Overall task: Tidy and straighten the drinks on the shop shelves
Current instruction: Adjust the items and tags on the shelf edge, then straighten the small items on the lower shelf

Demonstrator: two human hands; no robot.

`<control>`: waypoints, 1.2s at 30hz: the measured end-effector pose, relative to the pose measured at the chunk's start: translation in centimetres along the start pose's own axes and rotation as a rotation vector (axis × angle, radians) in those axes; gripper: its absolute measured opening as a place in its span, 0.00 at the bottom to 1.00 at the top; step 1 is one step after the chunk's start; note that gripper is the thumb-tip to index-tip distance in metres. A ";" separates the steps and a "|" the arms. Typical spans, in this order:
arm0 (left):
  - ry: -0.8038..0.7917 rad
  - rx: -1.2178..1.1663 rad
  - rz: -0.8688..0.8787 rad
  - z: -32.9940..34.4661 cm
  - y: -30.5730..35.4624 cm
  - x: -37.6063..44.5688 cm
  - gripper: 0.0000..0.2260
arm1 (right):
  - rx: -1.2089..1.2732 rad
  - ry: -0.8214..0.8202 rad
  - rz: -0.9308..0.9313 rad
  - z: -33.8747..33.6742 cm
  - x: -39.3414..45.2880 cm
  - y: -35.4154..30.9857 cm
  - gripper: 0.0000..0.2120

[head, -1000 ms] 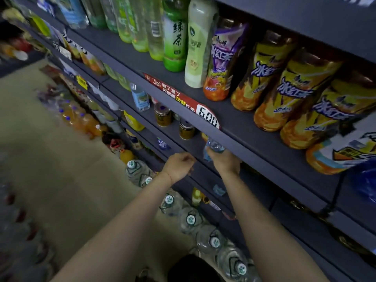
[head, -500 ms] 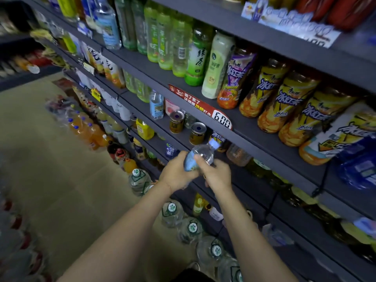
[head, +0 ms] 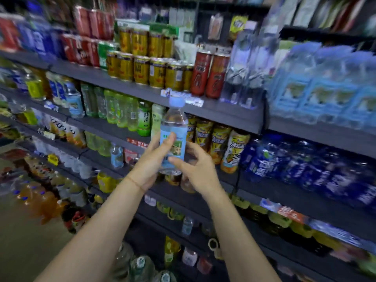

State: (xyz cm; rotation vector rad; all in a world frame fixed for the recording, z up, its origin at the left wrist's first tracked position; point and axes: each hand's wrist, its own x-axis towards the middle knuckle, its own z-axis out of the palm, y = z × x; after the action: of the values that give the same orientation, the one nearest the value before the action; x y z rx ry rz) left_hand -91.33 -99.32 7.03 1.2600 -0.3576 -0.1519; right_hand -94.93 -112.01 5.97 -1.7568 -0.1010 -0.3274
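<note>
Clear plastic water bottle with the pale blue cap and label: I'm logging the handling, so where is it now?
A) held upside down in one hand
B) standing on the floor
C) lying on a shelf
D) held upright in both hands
D: the clear plastic water bottle stands cap-up, with the left hand and right hand both curled round its lower half.

Floor (head: 22, 241): beige, plain, lower left.
White price tags (head: 193, 101): short row clipped to the upper shelf edge (head: 223, 112); print blurred.
Red label strip (head: 136, 142): one level down, white characters, unreadable.
Yellow tag (head: 53, 159): lower left, juts from a shelf front.
Red-and-blue label strip (head: 289, 214): lower right, lies along a shelf front.
Hanging packets (head: 215, 27): top centre, against the dark back wall; a yellow packet (head: 238, 24) just beside.
Black cable (head: 264, 119): runs down at the shelf joint, right of centre.
</note>
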 end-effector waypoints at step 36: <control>-0.040 0.844 0.355 27.5 -2.5 7.4 0.35 | -0.745 0.950 -0.533 -29.8 -0.6 -4.7 0.14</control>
State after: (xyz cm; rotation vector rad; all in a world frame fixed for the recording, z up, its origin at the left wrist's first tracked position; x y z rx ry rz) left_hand -93.68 -127.20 13.11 1.9947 -0.7151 0.3136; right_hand -101.52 -139.91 15.56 -2.0747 0.2809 -1.7230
